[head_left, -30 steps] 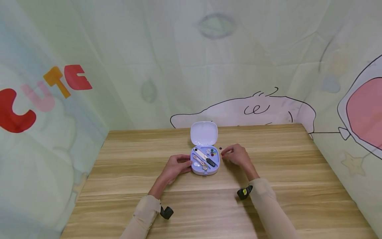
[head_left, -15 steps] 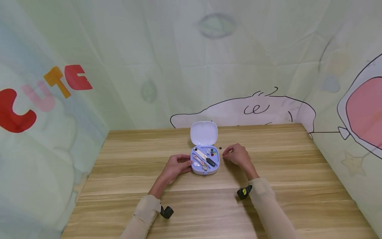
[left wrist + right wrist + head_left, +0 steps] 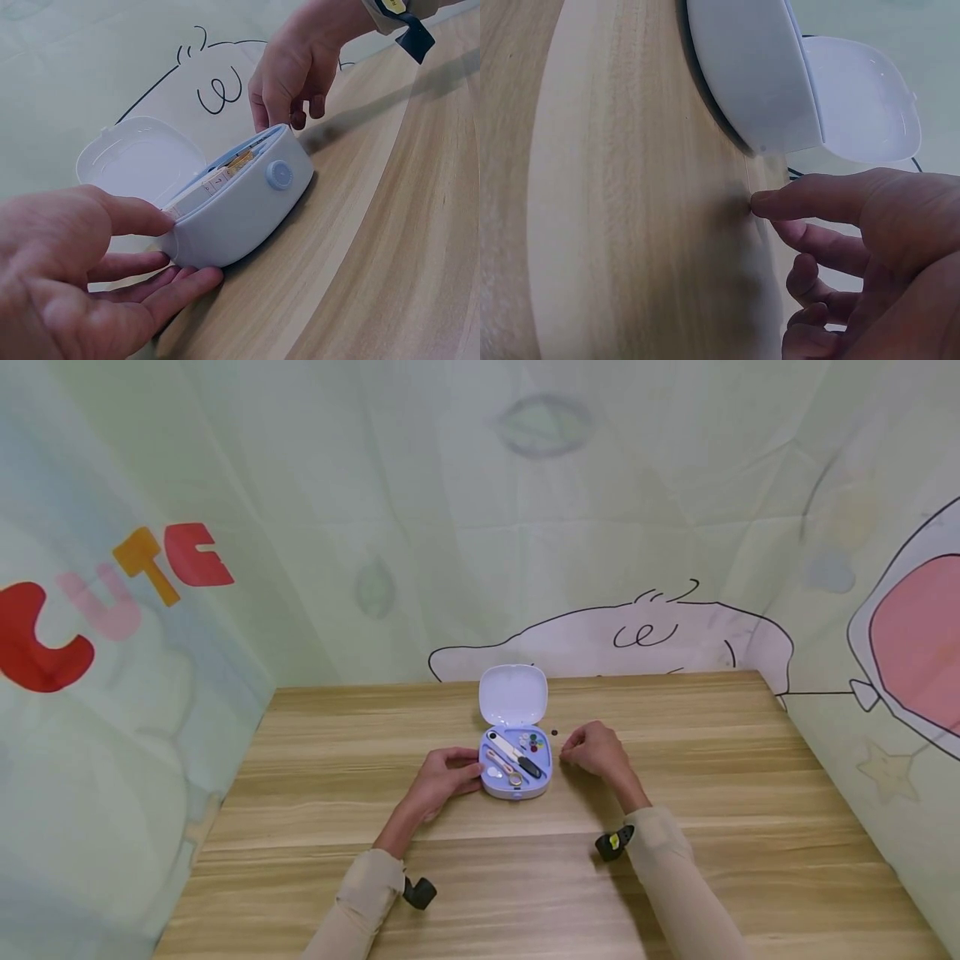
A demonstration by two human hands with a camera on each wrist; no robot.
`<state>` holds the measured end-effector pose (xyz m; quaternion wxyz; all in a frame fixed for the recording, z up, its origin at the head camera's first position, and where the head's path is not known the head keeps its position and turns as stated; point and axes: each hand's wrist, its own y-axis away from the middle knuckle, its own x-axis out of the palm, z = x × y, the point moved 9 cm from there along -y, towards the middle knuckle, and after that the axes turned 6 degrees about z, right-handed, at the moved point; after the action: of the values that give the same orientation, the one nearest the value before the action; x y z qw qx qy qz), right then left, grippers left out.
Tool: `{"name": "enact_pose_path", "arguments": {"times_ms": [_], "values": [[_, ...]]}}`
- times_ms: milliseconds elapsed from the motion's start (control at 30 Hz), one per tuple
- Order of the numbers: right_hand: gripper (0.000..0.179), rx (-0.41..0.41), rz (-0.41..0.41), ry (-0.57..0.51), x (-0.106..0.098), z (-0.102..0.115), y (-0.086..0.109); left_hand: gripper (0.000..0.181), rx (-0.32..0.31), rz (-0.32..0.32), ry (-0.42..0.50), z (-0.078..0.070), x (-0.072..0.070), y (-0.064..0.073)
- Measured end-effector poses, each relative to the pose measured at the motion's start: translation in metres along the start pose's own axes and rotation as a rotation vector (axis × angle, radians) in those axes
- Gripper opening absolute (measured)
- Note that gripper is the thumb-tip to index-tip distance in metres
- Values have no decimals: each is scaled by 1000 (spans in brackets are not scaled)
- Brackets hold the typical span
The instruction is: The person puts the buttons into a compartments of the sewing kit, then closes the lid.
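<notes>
A small lavender sewing box (image 3: 516, 792) sits on the table with its lid (image 3: 513, 695) raised at the back. My left hand (image 3: 441, 783) holds its left side, thumb at the rim and fingers low along the wall, as the left wrist view shows. Inside lie a tool with a black handle (image 3: 529, 767), a thin pinkish tool (image 3: 501, 761) and several coloured buttons (image 3: 533, 744). Just right of the box, my right hand (image 3: 600, 749) pinches a thin needle-like sliver (image 3: 748, 177) between thumb and forefinger, close over the table. Its other fingers are curled.
A small dark round piece (image 3: 554, 732) lies on the wooden table (image 3: 337, 727) beside the box's back right corner. A printed curtain (image 3: 450, 527) hangs behind the table's far edge. Black cameras (image 3: 419, 893) are strapped at both wrists.
My right hand has drawn slightly right, away from the box's side, with thumb and forefinger still together. The left hand and the box have stayed in place.
</notes>
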<state>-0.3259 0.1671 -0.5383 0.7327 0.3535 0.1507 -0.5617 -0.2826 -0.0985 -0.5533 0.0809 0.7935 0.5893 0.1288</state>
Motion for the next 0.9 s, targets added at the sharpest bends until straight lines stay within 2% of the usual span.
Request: {"name": "enact_pose_path", "arguments": {"times_ms": [267, 700, 900], "values": [[7, -6, 3, -15, -2, 1, 1, 34, 0, 1, 3, -1, 0, 1], [9, -72, -27, -14, -15, 23, 7, 35, -4, -5, 4, -1, 0, 2], [11, -104, -35, -54, -18, 33, 11, 36, -1, -3, 14, -2, 1, 2]]}}
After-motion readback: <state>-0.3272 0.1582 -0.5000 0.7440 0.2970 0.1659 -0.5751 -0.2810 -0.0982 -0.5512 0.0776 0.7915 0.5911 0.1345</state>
